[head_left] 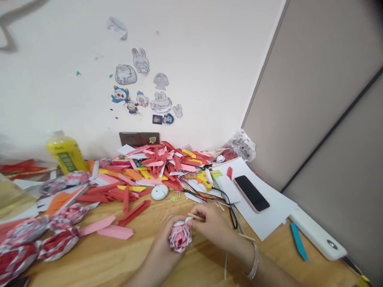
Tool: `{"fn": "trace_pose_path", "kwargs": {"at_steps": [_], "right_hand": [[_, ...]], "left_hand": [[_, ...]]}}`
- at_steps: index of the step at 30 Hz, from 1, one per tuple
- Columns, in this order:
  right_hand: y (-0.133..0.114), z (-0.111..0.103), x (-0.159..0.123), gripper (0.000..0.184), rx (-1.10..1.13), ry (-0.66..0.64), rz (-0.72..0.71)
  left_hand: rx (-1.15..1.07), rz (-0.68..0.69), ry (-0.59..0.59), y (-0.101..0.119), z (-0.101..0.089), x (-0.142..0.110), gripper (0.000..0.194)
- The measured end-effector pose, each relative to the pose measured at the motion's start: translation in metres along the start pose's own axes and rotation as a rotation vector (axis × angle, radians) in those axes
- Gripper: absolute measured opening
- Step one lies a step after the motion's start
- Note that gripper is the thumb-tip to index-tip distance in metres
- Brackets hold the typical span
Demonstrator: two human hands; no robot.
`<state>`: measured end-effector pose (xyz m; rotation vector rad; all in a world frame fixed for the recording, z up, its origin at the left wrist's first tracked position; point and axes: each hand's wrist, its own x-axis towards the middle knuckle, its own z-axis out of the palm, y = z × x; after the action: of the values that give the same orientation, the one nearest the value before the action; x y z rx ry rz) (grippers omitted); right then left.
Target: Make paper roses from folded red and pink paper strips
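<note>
A round pink-and-white flower of folded paper [180, 236] sits in my left hand [163, 241], whose fingers are wrapped around its left side and underside. At the flower's upper right edge, my right hand [211, 225] pinches a thin wooden stick [196, 216] between thumb and fingers. The stick's tip is by a white paper fold on the flower. I cannot tell whether it is tucked inside. Left of my hands lie two pink folded strips [115, 231] and a red folded strip [134, 213] on the wooden table [101, 263].
Folded red, pink and yellow strips [161, 159] are heaped along the wall. A yellow glue gun [205, 180] with a black cable lies beyond my right hand. Also around are a phone [252, 193], a white earbud case [159, 192], a yellow bottle [66, 153] and paper balls [58, 242].
</note>
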<state>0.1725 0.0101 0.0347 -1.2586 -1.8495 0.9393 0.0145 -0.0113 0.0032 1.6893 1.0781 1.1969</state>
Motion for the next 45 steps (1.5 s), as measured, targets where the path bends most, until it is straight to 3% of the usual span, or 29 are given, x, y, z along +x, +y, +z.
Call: {"fn": "trace_pose_path", "kwargs": {"at_steps": [11,18,27,33,38,45], "right_hand": [[-0.001,0.003,-0.002,0.008,-0.116,0.029,-0.057],[-0.008,0.005,-0.007,0.011,-0.313,0.027,-0.153],[-0.01,0.001,-0.005,0.007,-0.114,0.007,-0.066],[-0.012,0.005,-0.006,0.012,-0.144,0.065,-0.032],[-0.012,0.005,-0.006,0.016,-0.089,0.036,-0.028],[-0.009,0.014,-0.006,0.017,-0.155,0.125,0.026]], "left_hand": [[0.026,-0.006,-0.013,-0.001,0.002,0.002,0.032],[0.029,0.011,0.022,-0.007,0.003,-0.001,0.033],[-0.056,-0.086,0.013,0.002,0.0,-0.001,0.032],[-0.02,-0.072,0.025,0.0,0.001,-0.001,0.034],[-0.037,-0.084,0.028,0.0,0.001,-0.001,0.033],[-0.016,-0.094,0.007,-0.008,0.003,0.001,0.033]]}}
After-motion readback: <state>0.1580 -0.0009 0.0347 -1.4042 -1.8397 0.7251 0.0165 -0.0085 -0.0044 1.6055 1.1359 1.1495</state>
